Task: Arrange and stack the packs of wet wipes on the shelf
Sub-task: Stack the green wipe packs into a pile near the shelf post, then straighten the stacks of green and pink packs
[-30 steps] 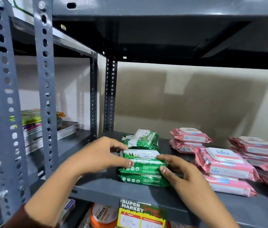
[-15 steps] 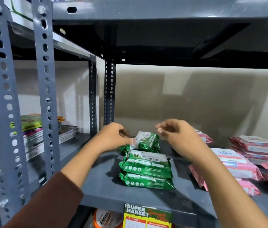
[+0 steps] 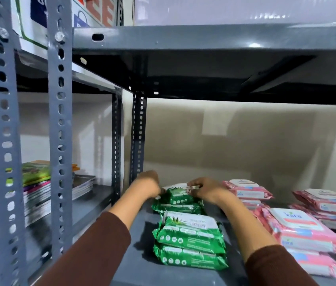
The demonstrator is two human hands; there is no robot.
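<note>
with both hands [image 3: 176,189] gripping the rear green pack [image 3: 178,196], i risk toppling its stack if pressed off-centre.

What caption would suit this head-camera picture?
Both hands, left and right, square up the rear stack of green wipes on the shelf.

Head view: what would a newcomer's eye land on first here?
Two hands, the left hand and right hand, meet on the rear green wipes stack deep on the grey shelf. A second green stack sits nearer the front edge, and pink packs crowd the right side.
</note>
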